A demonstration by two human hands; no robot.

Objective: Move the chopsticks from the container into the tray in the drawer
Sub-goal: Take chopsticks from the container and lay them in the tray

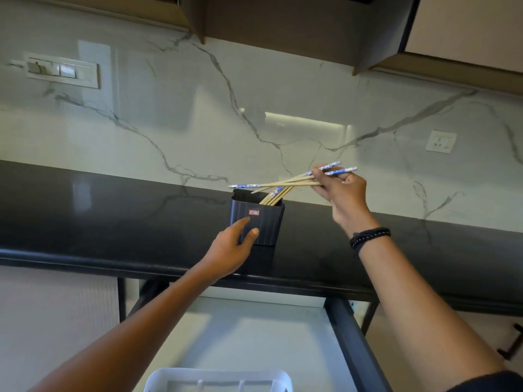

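A dark ribbed container with a small red label stands on the black countertop. My left hand holds its lower front, thumb and fingers against the wall. My right hand pinches several wooden chopsticks with blue-and-white patterned ends, lifted nearly level just above the container's rim. More chopsticks lean inside the container. A white tray lies in the open drawer below, partly cut off by the frame's bottom edge.
A marble backsplash carries a switch panel at the left and a socket at the right. Wall cabinets hang overhead. The drawer's dark side rail runs forward on the right.
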